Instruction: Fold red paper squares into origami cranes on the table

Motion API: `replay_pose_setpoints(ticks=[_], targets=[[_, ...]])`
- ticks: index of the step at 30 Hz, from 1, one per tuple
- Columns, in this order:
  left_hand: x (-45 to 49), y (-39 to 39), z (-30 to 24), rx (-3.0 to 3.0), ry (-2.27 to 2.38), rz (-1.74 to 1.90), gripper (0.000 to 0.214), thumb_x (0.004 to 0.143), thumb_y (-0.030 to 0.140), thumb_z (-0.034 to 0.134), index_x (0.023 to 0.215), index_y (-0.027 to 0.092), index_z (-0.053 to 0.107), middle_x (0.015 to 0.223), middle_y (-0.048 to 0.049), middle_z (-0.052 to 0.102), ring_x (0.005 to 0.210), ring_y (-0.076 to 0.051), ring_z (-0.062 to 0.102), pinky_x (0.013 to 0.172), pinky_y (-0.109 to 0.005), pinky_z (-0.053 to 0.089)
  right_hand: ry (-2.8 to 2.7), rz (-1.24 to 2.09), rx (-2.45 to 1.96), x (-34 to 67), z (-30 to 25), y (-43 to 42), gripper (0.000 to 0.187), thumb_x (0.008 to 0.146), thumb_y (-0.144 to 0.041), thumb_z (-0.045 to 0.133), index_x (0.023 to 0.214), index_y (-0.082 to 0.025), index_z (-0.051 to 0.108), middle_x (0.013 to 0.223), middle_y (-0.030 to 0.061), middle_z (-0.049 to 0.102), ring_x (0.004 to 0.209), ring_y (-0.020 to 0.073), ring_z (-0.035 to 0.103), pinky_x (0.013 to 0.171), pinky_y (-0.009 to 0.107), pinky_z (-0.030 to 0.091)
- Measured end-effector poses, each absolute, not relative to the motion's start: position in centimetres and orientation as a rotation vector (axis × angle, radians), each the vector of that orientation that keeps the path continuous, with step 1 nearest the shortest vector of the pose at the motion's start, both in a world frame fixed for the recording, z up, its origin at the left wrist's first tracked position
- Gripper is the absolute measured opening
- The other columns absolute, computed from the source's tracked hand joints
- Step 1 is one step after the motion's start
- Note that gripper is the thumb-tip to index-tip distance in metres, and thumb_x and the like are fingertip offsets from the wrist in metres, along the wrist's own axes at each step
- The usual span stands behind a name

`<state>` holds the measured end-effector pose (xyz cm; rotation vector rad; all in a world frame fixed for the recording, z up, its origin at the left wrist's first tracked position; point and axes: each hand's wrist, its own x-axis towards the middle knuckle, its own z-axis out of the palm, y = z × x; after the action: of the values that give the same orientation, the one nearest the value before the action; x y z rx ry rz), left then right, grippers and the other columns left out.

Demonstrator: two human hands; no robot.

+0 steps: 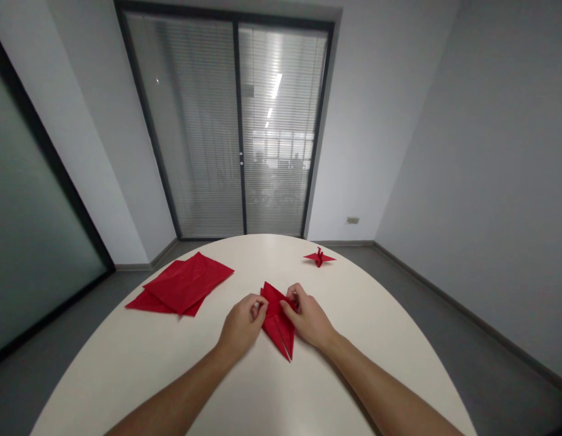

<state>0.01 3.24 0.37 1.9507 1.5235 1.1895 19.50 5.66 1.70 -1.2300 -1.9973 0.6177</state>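
Note:
A partly folded red paper (277,321) lies on the white round table (263,387) in front of me, its long point aimed toward me. My left hand (241,324) pinches its left edge with curled fingers. My right hand (308,317) pinches the upper right flap between thumb and fingers. Both hands are closed on the paper.
A stack of flat red paper sheets (183,284) lies at the table's left. A finished red paper crane (319,258) stands at the far right of the table. Beyond are glass doors with blinds (235,127) and grey floor around the table.

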Motion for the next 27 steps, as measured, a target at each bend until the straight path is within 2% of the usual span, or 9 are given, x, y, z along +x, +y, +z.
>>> replay_pose_setpoints(ticks=[6, 11, 19, 23, 27], targets=[[-0.16, 3.3, 0.11, 1.97, 1.546, 1.194, 0.02, 0.09, 0.023, 0.05, 0.098, 0.021, 0.068, 0.083, -0.0015, 0.068, 0.071, -0.017, 0.06, 0.07, -0.029, 0.047, -1.958, 0.633, -1.246, 19.59, 1.41, 6.04, 0.004, 0.083, -0.022, 0.058, 0.087, -0.022, 0.057, 0.077, -0.001, 0.063, 0.068, 0.0163, 0.056, 0.063, 0.027, 0.04], [-0.23, 3.46, -0.36, 2.005, 1.563, 1.275, 0.019, 0.084, 0.019, 0.056, 0.099, 0.022, 0.068, 0.091, -0.0031, 0.069, 0.083, -0.02, 0.063, 0.079, -0.033, 0.049, -1.929, 0.672, -1.241, 19.47, 1.06, 6.23, 0.011, 0.081, -0.019, 0.059, 0.092, -0.022, 0.06, 0.079, -0.0011, 0.065, 0.071, 0.0168, 0.058, 0.066, 0.027, 0.042], [0.02, 3.18, -0.39, 2.036, 1.481, 1.174, 0.025, 0.085, 0.021, 0.056, 0.11, 0.021, 0.063, 0.078, 0.0, 0.063, 0.072, -0.018, 0.06, 0.074, -0.032, 0.048, -1.958, 0.57, -1.272, 19.63, 0.81, 6.4, 0.018, 0.076, -0.013, 0.059, 0.091, -0.022, 0.063, 0.082, 0.0003, 0.065, 0.074, 0.0172, 0.057, 0.068, 0.027, 0.041], [0.0, 3.11, -0.5, 2.017, 1.521, 1.171, 0.028, 0.085, 0.022, 0.056, 0.112, 0.021, 0.062, 0.076, 0.0011, 0.061, 0.069, -0.017, 0.06, 0.071, -0.031, 0.048, -1.981, 0.536, -1.264, 19.52, 1.21, 6.06, 0.018, 0.079, -0.015, 0.059, 0.095, -0.022, 0.063, 0.079, -0.0005, 0.063, 0.07, 0.0164, 0.055, 0.065, 0.027, 0.041], [0.04, 3.28, -0.61, 2.036, 1.573, 1.163, 0.03, 0.084, 0.022, 0.06, 0.114, 0.022, 0.061, 0.08, 0.0003, 0.063, 0.071, -0.018, 0.061, 0.071, -0.031, 0.049, -1.997, 0.6, -1.199, 19.3, 1.64, 5.68, 0.014, 0.088, -0.025, 0.058, 0.101, -0.022, 0.062, 0.076, -0.0014, 0.063, 0.066, 0.0155, 0.055, 0.063, 0.026, 0.04]])
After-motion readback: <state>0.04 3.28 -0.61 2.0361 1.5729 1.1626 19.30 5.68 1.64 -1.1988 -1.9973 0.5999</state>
